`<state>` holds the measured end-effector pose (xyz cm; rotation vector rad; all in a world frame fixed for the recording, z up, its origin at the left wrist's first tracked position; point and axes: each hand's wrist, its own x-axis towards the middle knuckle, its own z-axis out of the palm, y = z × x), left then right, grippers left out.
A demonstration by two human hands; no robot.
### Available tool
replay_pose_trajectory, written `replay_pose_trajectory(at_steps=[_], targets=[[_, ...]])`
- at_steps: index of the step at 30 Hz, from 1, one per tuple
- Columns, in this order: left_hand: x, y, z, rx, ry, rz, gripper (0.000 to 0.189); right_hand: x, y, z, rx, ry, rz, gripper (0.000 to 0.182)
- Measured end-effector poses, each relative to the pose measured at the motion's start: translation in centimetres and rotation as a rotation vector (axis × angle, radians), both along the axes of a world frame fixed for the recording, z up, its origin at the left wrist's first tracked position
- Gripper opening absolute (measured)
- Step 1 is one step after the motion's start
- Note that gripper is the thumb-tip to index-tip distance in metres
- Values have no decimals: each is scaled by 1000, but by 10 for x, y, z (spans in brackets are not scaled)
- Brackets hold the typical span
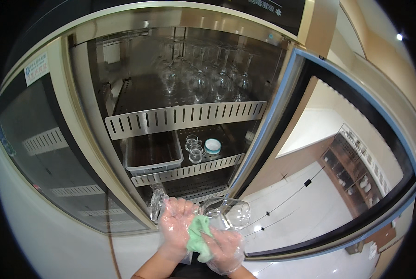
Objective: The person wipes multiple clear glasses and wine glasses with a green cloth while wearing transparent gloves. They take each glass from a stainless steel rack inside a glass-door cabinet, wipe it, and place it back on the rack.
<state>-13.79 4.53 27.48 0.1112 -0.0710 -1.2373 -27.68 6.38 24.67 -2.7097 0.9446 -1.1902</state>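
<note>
Both my hands wear clear plastic gloves and are close together low in the view. My left hand (pixel 176 221) is closed around the stem of a clear wine glass (pixel 228 212), which lies sideways with its bowl to the right and its foot at the left. My right hand (pixel 227 246) holds a green cloth (pixel 200 240) just below the bowl, beside my left hand. Ahead, a steel cabinet stands open; several stemmed glasses (pixel 197 83) rest upside down on its upper perforated shelf (pixel 187 115).
The middle shelf (pixel 190 171) carries a clear plastic bin (pixel 153 167), small glass cups (pixel 195 153) and a white bowl with a blue rim (pixel 213 146). A glass door (pixel 284 104) swings out at the right. A second door (pixel 54 157) is closed at the left.
</note>
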Motion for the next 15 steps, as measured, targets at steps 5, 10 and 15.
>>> replay_pose_trajectory(at_steps=[5, 10, 15], targets=[[2, 0, -10, -73, 83, -10, 34, -29, 2, -22, -275, -187, -432, 31], [-2, 3, -8, -9, 107, -47, 37, -36, 6, -52, -377, -172, -456, 34], [-5, 5, -11, 2, 92, -56, 37, -19, 2, -27, -436, 185, -48, 33]])
